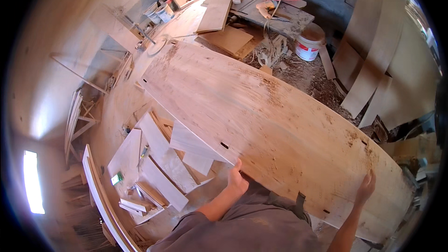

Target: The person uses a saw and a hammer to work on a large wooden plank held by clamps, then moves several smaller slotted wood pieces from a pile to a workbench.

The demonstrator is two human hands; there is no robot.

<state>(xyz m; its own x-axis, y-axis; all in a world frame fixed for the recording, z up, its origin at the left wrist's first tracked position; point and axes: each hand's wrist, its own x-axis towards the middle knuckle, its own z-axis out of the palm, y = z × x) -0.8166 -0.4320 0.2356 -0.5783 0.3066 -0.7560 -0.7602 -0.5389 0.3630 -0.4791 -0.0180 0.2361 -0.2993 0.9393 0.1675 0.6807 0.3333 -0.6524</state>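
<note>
A long pale wooden board [261, 116] stretches diagonally in front of me, from the upper left to the lower right. It has small dark slots near its edges and scattered patches of brown sawdust. My left hand [238, 180] grips its near edge, thumb up along the rim and the other fingers mostly hidden below. Toward the right end, my right hand [367, 187] rests on the top face, fingers stretched out and close together, holding nothing that I can see. A dark slot [224, 145] lies just above my left hand.
Left of the board, cut panels and strips [163, 182] lie with a small green box [116, 178]. Beyond it are a white bucket [309, 44], an orange power tool [266, 8] on a worktable [298, 21] and shavings. Tall sheets [380, 46] lean at right; curved strips [100, 191] stand at left.
</note>
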